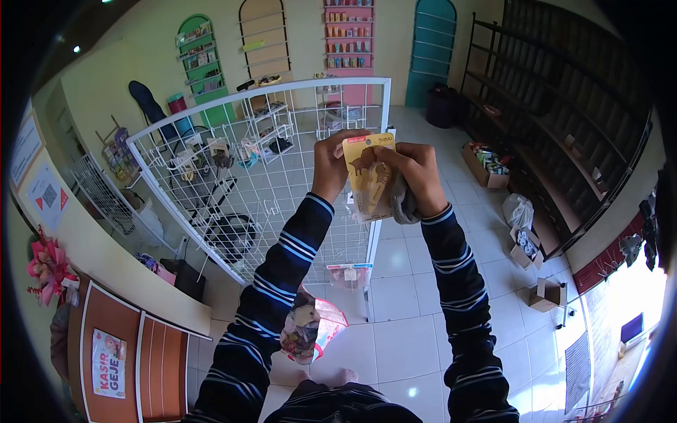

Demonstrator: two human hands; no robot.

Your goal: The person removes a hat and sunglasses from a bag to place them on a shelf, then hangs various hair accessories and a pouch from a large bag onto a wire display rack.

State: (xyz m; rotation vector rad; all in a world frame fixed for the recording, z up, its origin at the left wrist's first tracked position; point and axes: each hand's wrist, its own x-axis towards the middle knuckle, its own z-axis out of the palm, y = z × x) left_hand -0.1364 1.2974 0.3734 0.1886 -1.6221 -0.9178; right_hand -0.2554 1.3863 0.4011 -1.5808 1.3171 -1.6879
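Observation:
A yellow carded package [368,173] with a hang hole and a clear plastic front is held up before me, tilted slightly. My left hand [333,168] is closed on its left edge, fingers behind the card. On the other side, my right hand [421,176] grips the right edge with the thumb across the front. A soft grey fabric item [405,204] hangs below the right palm, against the package. Behind the hands stands a white wire grid rack [282,211] with hooks and small goods hung on it. Low on the rack hangs a clear packet [349,276].
At my feet is a plastic bag [330,328] with a bundle of mixed-colour items. A wooden counter [162,366] stands at the lower left. Dark shelves [522,134], a box of goods [486,166] and an open carton [546,295] line the right side.

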